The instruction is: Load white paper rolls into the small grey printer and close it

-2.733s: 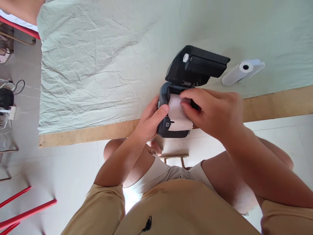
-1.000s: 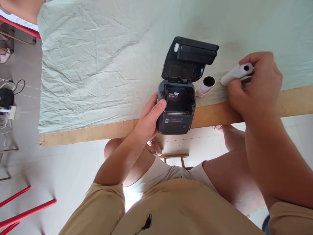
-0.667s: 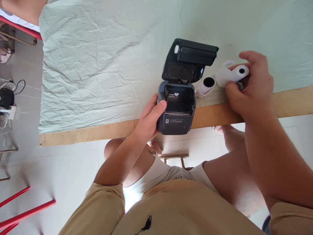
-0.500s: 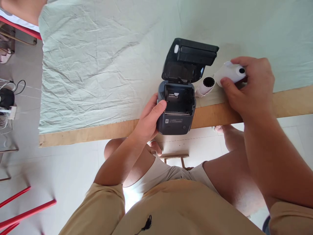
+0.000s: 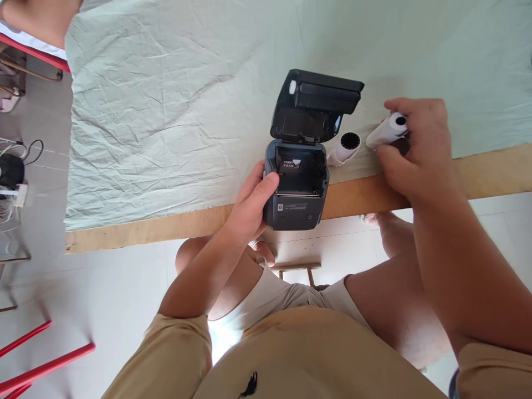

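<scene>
My left hand (image 5: 251, 202) grips the left side of a dark portable label printer (image 5: 293, 213), its thumb on the rim of the roll bay. The printer's black lid (image 5: 318, 102) stands raised, and no roll shows in the bay. To the right, a white paper roll (image 5: 385, 132) stands tilted on the cloth. My right hand (image 5: 424, 147) is around it with thumb and forefinger spread apart; a dark thing under the palm is mostly hidden. Between the printer and that roll stands another white roll (image 5: 343, 152) with a black core.
A wrinkled pale green cloth (image 5: 166, 111) covers the table, whose bare wooden edge (image 5: 145, 233) runs along the front. Another person's arm (image 5: 45, 22) reaches in at the upper left. Cables (image 5: 10, 166) and red legs (image 5: 50, 366) are at the left.
My right hand has loosened around the white roll, which now stands more upright, its loose paper end less visible. The printer has shifted slightly left in my left hand.
</scene>
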`<state>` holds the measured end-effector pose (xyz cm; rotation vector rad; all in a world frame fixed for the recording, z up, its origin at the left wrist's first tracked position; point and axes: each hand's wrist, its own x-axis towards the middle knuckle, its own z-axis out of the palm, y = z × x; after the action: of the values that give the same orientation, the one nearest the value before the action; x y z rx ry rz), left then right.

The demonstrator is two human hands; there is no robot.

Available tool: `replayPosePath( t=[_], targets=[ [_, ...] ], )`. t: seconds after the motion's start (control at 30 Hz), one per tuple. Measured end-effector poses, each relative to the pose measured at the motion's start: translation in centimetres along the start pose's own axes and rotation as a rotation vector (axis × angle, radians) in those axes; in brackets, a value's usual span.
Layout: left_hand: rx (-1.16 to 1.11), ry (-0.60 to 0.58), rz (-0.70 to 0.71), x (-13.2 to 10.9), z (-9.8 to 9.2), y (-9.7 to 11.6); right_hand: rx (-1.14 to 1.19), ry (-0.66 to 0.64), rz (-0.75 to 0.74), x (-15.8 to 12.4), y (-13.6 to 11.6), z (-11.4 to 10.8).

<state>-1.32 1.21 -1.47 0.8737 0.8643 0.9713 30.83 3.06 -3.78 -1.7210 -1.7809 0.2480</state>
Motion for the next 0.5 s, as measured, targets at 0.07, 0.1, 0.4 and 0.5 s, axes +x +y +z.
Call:
replayPosePath(
  t=[0.07, 0.1, 0.4, 0.5],
  targets=[
    [0.01, 0.001, 0.003, 0.0, 0.0, 0.0, -0.03, 0.008, 0.04, 0.4, 0.1, 0.1],
    [0.013, 0.003, 0.002, 0.0, 0.0, 0.0, -0.055, 0.018, 0.077, 0.6, 0.1, 0.2],
    [0.019, 0.003, 0.021, 0.0, 0.0, -0.1, 0.349, 0.441, -0.221, 0.3, -4.8, -0.6],
    [0.018, 0.019, 0.036, 0.0, 0.1, -0.1, 0.45, 0.441, -0.311, -0.7, -8.8, -0.9]
  ],
)
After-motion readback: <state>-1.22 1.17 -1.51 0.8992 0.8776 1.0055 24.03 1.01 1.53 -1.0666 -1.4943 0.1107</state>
